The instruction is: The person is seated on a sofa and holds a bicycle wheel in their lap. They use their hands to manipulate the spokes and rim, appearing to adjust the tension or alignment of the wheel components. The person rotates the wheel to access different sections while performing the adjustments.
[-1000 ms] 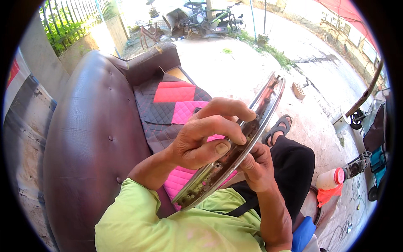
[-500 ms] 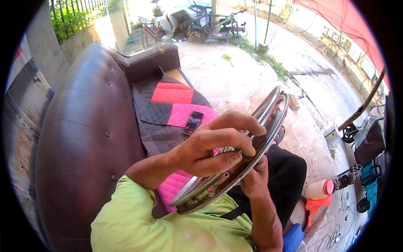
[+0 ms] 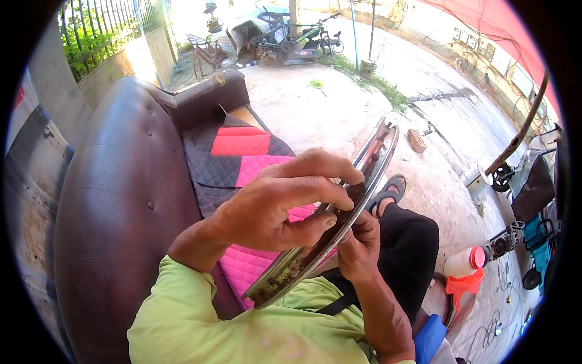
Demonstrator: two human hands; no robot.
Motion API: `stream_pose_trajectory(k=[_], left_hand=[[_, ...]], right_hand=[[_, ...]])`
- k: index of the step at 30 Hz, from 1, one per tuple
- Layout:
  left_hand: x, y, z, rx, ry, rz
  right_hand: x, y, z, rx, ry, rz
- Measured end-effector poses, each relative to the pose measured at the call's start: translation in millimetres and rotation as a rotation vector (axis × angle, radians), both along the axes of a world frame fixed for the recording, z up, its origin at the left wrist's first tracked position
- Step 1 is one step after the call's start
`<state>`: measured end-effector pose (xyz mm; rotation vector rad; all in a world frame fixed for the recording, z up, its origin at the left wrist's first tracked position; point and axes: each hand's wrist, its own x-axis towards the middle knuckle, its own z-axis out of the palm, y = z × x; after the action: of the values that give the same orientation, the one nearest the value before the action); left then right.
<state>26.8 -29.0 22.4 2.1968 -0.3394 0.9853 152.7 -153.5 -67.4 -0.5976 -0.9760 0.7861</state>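
Brown sofa (image 3: 115, 206) on the left with a pink and red quilted cushion (image 3: 242, 151) on the seat; left hand (image 3: 279, 203) is curled over a rusty metal rim (image 3: 339, 206), fingers wrapped on top and thumb pressing the edge; rim sits tilted across the lap; right hand (image 3: 359, 246) grips it from underneath, though its fingers look mostly hidden; white bottle (image 3: 464, 261) with a red cap stands far right.

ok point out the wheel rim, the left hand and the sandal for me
wheel rim (image 3: 370, 159), head view, on the bare upper stretch of the metal channel
left hand (image 3: 276, 203), head view, on the back of the hand
sandal (image 3: 388, 191), head view, on the strap over the foot
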Motion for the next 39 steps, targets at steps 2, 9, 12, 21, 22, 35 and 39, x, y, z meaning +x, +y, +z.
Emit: stream_pose_trajectory(k=[2, 9, 12, 21, 22, 35, 39], left_hand=[[-1.6, 0.5, 8.8, 0.112, 0.019, 0.066], [-14.8, -10.6, 33.6, 0.322, 0.174, 0.223], [-17.0, -9.7, 40.0, 0.405, 0.198, 0.235], [-20.3, -6.1, 34.2, 0.366, 0.077, 0.223], [-20.8, -6.1, 34.3, 0.345, 0.076, 0.211], [-18.5, -0.2, 26.1, 0.379, 0.011, 0.16], [-19.1, -2.9, 23.5, 0.46, -0.018, 0.234]], right_hand=[[0.1, 1.1, 4.8, 0.049, 0.0, 0.017], [-2.3, 3.1, 4.3, 0.094, 0.03, 0.118], [-7.2, 4.6, 5.0, 0.057, 0.031, 0.093], [-12.1, 7.9, 7.5, 0.018, 0.042, 0.116], [-8.8, 6.7, 5.3, 0.035, 0.024, 0.13], [-12.0, 3.3, 4.9, 0.063, 0.079, 0.071], [-5.9, -0.3, 9.8, 0.0, -0.041, 0.018]])
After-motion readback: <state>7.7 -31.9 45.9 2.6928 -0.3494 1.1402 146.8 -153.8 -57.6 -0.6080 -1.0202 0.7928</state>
